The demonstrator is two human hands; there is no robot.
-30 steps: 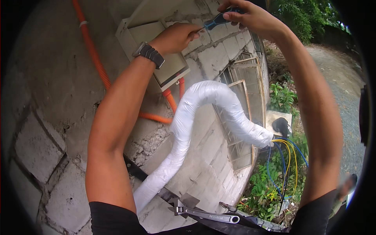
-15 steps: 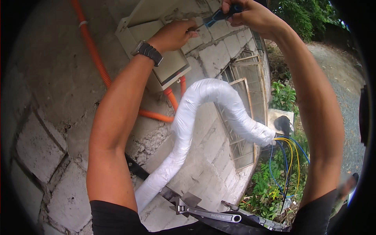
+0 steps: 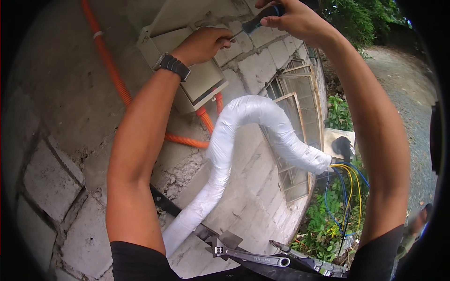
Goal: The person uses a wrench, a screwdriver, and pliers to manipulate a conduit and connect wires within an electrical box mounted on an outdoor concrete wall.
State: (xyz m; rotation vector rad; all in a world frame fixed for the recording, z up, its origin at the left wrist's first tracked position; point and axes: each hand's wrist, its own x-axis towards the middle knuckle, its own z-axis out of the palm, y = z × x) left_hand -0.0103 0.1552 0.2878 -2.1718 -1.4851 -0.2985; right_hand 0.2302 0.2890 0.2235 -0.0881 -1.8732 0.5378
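High in the view, my right hand (image 3: 302,23) grips the dark blue handle of a screwdriver (image 3: 255,23), whose thin shaft points down-left to my left hand (image 3: 204,44). The left fingers are curled closed at the shaft's end; what they pinch is too small to tell. Behind that hand is an open pale metal box (image 3: 197,89) on the wall, with orange corrugated conduits (image 3: 112,65) around and under it. Below my hands a white-wrapped hose (image 3: 243,107) arches across the view, blue and yellow cables (image 3: 347,178) coming from its right end.
A concrete block wall (image 3: 56,178) fills the left. Rusty window frames (image 3: 295,140) stand behind the hose. An adjustable wrench (image 3: 248,256) lies low in front of me. Plants (image 3: 323,225) and a path (image 3: 393,79) are at right. Part of what looks like another person (image 3: 417,220) shows at the right edge.
My right fingers have shifted around the screwdriver handle as it turns. My left hand has moved a little left. The rest of the view has shifted only slightly.
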